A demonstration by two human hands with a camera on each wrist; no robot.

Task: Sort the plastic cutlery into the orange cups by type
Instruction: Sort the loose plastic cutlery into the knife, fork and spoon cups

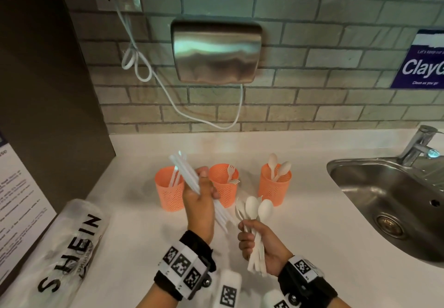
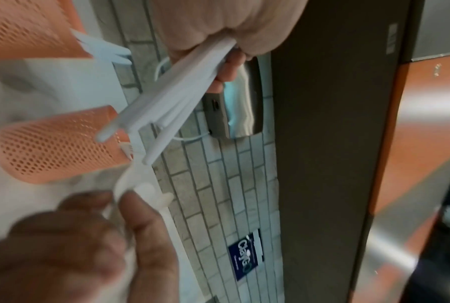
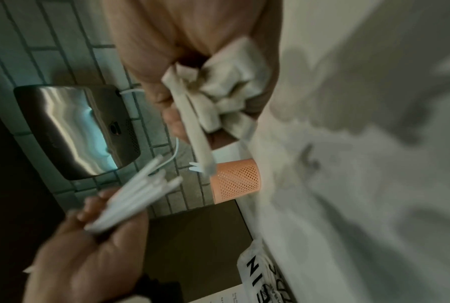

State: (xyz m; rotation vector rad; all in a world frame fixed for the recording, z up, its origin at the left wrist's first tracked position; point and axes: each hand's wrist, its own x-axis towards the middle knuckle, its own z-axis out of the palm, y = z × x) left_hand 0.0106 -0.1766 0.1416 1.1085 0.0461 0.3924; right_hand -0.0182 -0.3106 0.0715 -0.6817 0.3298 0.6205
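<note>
A bundle of long white plastic knives (image 1: 189, 175) is gripped in the left hand (image 1: 200, 202), fingers curled round the handles, and held above the left-hand orange perforated cup (image 1: 168, 189), in which a few like pieces already stand. A mixed bunch of cream plastic spoons and forks (image 1: 255, 214) is clutched in the right hand (image 1: 262, 247), fingers closed about the stems, just in front of the three cups on the white tabletop (image 1: 300, 235). Forks are seen in the middle orange cup (image 1: 223, 185) and spoons in the right orange cup (image 1: 274, 185). The sorting appears well under way; the bundle is judged ready to be lowered, tips first, into the left cup, which calls for it to be tilted upright over the rim. How many pieces are held cannot be counted, both wrist views being blurred, and the steel sink (image 1: 384, 199) is cut off at the frame's edge.
</note>
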